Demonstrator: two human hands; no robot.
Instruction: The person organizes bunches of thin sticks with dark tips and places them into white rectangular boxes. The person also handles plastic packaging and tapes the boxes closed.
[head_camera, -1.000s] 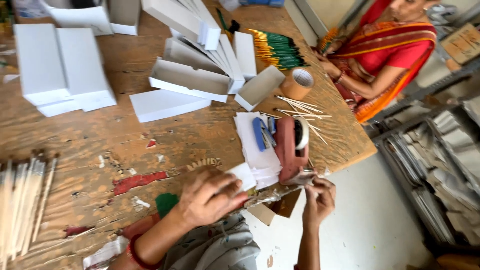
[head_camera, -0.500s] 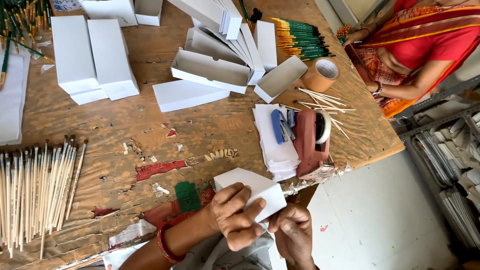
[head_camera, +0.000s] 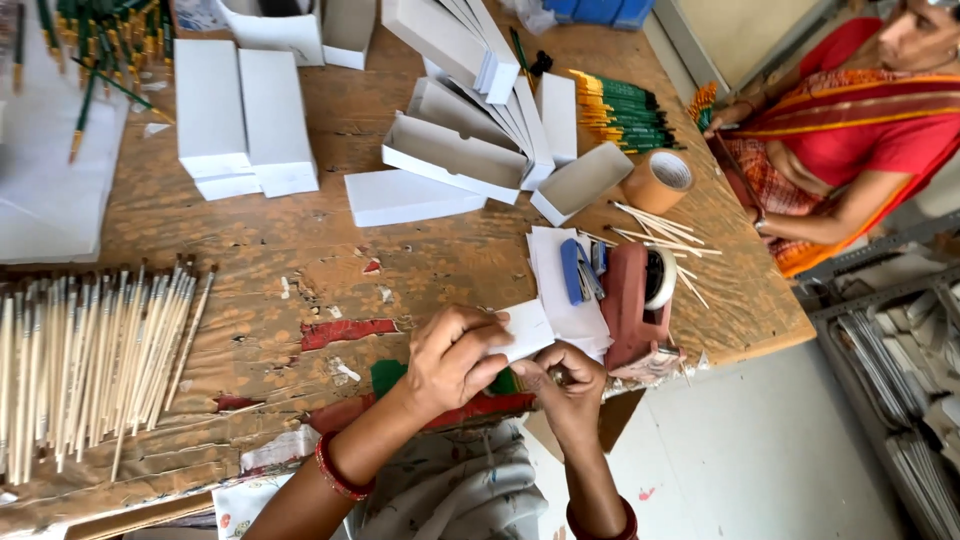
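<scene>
Both forearms come up from the bottom edge and meet near the front rim of the worn wooden surface (head_camera: 300, 250). The left hand (head_camera: 455, 360) lies palm down, knuckles up, wrist bent slightly, a red bangle on the forearm behind it; its fingers curl over the near end of a small white folded cardboard piece (head_camera: 528, 328), and its grip is closed on that piece with the thumb tucked beneath. The right hand (head_camera: 570, 385) sits just at 4 o'clock of the left, fingers bent inward toward it, fingertips pressed against the underside edge of the same white piece; its grip is narrow and pinched on the card, though the exact contact is partly hidden by the left hand. The piece is held just above the surface edge, touching a stack of flat white card blanks (head_camera: 565, 290) at its 1 o'clock. A blue clip-like tool (head_camera: 572, 270) rests on that stack, and a dark red tape dispenser (head_camera: 640, 300) stands beside it at 3 o'clock. At 9 o'clock of the hands, well apart, lies a row of pale wooden sticks (head_camera: 90, 350). At 12 o'clock, open white cardboard boxes (head_camera: 455, 150) are heaped. Another person in red clothing (head_camera: 860, 140) sits at 2 o'clock.
</scene>
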